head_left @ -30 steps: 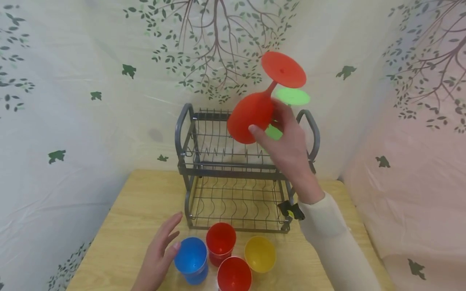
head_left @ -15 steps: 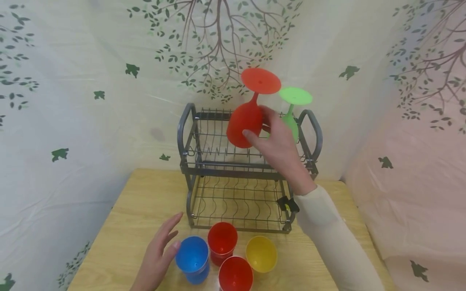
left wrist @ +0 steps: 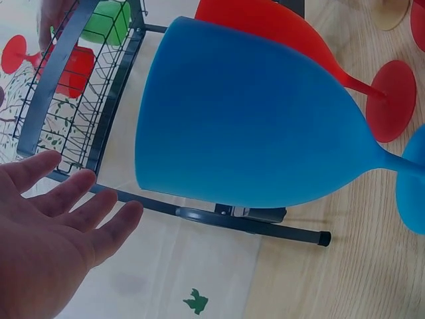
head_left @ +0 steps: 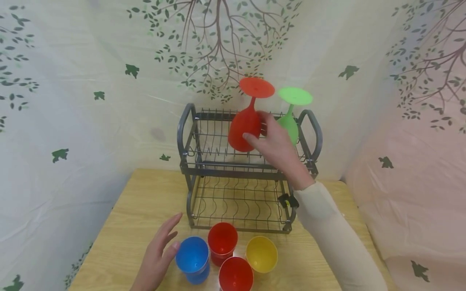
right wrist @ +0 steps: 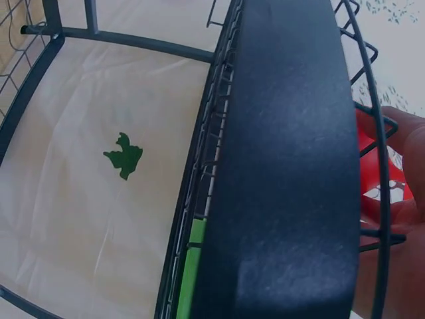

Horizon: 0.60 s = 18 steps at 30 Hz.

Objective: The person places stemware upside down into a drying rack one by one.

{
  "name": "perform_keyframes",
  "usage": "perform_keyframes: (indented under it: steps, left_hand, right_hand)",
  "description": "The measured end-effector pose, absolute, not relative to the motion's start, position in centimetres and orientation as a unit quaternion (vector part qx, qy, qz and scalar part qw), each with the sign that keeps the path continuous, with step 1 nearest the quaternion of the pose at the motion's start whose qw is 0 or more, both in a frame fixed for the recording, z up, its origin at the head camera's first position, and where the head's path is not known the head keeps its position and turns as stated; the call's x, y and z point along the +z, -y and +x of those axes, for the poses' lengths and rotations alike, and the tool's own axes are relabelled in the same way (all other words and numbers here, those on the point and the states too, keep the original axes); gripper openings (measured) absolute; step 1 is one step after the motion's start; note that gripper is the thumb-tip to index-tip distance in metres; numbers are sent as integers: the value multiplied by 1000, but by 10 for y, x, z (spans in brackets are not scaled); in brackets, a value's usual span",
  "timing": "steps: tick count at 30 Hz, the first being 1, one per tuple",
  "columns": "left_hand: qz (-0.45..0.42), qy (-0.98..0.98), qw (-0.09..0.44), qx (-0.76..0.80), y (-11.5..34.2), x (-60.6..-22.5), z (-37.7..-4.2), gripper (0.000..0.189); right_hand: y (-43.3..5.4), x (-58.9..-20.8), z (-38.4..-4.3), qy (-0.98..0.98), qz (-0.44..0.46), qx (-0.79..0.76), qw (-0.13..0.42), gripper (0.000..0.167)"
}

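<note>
My right hand [head_left: 274, 141] grips the bowl of a red plastic wine glass [head_left: 244, 128], held upside down with its foot upward, at the upper tier of a dark dish rack [head_left: 236, 173]. Just right of it, a green wine glass [head_left: 290, 125] stands inverted on that tier. In the right wrist view the rack's bar hides most of the red glass and hand. My left hand [head_left: 158, 254] is spread with relaxed fingers beside an upright blue wine glass [head_left: 193, 254], its palm and straight fingers showing in the left wrist view, holding nothing.
In front of the rack stand two upright red glasses [head_left: 223, 239] and a yellow glass [head_left: 261, 254], close to the blue one. The wire lower tier [head_left: 236, 202] sits on a wooden table [head_left: 134, 210]. A patterned sheet [head_left: 109, 81] hangs behind.
The right hand has brought the red glass left and down to the rack's upper tier, turning it more upright on its rim. The left hand has stayed by the blue glass.
</note>
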<state>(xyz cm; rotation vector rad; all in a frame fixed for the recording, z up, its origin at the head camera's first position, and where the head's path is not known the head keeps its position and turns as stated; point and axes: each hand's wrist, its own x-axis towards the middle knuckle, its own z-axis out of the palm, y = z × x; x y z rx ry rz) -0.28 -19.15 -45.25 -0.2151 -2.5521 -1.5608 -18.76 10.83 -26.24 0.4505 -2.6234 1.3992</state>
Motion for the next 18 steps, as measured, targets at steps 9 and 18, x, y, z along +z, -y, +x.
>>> perform_keyframes:
  steps: [9, 18]
  left_hand:
    - [-74, 850, 82, -514, 192, -452, -2, 51]
    - [-68, 851, 79, -514, 192, -452, -2, 51]
  right_hand:
    - [-110, -266, -193, 879, 151, 448, 60, 73]
    - [-112, -270, -197, 879, 161, 446, 56, 69]
